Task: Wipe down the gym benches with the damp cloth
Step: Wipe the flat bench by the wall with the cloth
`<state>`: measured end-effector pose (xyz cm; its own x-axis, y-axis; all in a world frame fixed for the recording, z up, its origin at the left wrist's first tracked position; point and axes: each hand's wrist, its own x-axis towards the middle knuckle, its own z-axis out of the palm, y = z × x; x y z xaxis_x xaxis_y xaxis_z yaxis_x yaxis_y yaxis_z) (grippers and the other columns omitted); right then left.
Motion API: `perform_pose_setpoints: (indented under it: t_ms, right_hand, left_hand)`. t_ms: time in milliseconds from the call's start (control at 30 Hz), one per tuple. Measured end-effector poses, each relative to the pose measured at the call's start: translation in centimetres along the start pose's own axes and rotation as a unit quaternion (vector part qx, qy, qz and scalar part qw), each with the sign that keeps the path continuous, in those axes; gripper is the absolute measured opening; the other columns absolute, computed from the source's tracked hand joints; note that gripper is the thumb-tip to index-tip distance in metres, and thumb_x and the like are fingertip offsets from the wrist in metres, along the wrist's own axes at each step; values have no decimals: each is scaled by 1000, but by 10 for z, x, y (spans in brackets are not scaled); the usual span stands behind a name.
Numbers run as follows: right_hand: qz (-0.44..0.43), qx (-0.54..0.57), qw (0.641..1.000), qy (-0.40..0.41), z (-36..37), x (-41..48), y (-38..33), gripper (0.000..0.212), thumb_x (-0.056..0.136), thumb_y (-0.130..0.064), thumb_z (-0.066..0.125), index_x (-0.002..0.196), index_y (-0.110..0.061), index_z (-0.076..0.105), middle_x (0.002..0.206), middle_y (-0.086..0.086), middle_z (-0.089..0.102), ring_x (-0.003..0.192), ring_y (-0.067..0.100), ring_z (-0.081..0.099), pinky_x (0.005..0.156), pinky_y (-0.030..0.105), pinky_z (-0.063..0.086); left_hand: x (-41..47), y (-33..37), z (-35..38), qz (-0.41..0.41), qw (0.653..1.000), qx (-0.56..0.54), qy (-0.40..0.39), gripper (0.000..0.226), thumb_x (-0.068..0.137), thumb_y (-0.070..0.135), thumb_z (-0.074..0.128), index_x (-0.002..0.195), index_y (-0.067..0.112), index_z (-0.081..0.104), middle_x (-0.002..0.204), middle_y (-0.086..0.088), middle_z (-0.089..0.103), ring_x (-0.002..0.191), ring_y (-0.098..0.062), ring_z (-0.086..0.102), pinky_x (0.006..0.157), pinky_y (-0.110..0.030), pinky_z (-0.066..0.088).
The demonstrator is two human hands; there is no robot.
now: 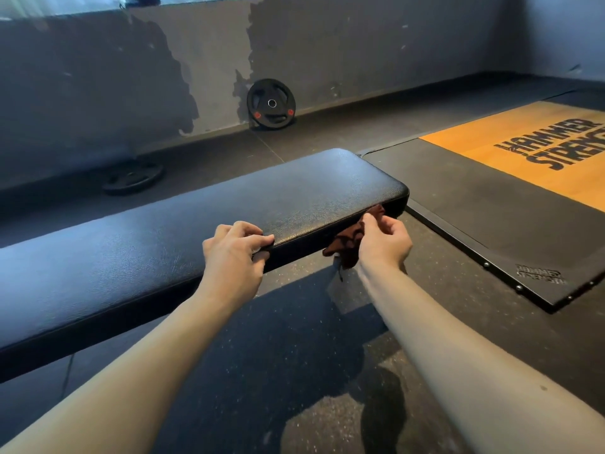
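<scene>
On the dark rubber gym floor [294,355], the left hand [234,253] grips the black counter [196,231] edge, while beside it the right hand [384,242] pinches a brown cloth [347,239] against the counter's side.

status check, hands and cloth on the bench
Left hand gripping bench near edge. Right hand holding brown cloth against bench side, near end. Nothing in the way.
</scene>
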<state>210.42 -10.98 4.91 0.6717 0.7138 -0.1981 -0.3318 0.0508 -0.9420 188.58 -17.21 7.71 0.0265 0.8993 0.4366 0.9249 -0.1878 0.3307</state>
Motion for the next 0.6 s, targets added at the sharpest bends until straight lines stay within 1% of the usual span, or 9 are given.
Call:
perform_pose_setpoints:
  t_ms: [67,133,200,233,300,367,467,533,600]
  right_hand:
    - [-14,-13,999,-28,3,-18,10,12,91,-20,77,93,-20,64,90,-3,69,83,14,68,63,18,51]
    - [-18,-35,996,-81,4,-40,21,14,90,-19,78,94,-15,65,90,0,68,80,12,64,62,13,48]
    - [16,-53,991,-124,5,-56,29,16,90,-18,78,98,-10,67,93,3,70,80,9,64,64,13,48]
    - [37,-49,990,-130,5,-58,30,17,90,-16,79,99,-8,68,93,4,71,81,10,65,65,15,50]
    - [78,-26,990,-118,5,-49,22,16,88,-12,80,98,-8,68,92,6,72,82,15,67,68,21,55]
    - [95,-14,991,-90,3,-31,13,14,87,-9,80,94,-10,68,93,7,72,84,18,70,70,26,57]
    - [96,24,995,-26,1,-4,-3,17,85,-9,81,89,-16,66,95,6,73,86,20,70,63,25,54]
    - [90,61,994,25,-1,8,-17,16,89,-14,79,88,-21,64,94,2,72,82,18,71,57,23,53]
    - [85,73,993,28,-5,10,-26,13,93,-24,76,98,-20,64,94,-2,70,77,14,70,53,21,54]
  left_hand:
    - [1,0,1,-1,1000,-2,-2,24,92,19,73,113,30,78,116,13,62,116,-17,45,90,-31,20]
    - [1,0,2,-3,1000,-8,0,25,91,18,74,113,29,78,116,13,62,116,-17,44,91,-32,21]
    - [0,-1,2,-8,1000,-14,2,25,92,18,73,113,29,78,116,13,61,116,-16,43,92,-34,23]
    - [0,-1,2,-9,1000,-14,4,25,92,18,73,113,30,78,116,14,61,116,-16,43,92,-35,23]
    - [0,-1,2,-8,1000,-10,7,25,91,19,74,113,31,78,116,14,62,116,-16,44,91,-36,23]
    - [-1,-2,0,-6,1000,-2,8,25,91,19,75,112,33,79,117,14,64,116,-18,46,89,-34,22]
    - [-1,-2,-4,-2,1000,11,1,25,92,22,74,113,35,78,119,15,64,117,-18,47,89,-34,20]
    - [0,-3,-5,0,1000,15,-6,27,92,22,73,114,37,77,120,16,64,119,-17,47,90,-34,21]
    - [0,-3,-5,1,1000,20,-14,29,93,23,72,116,38,76,122,17,63,120,-16,46,92,-36,22]
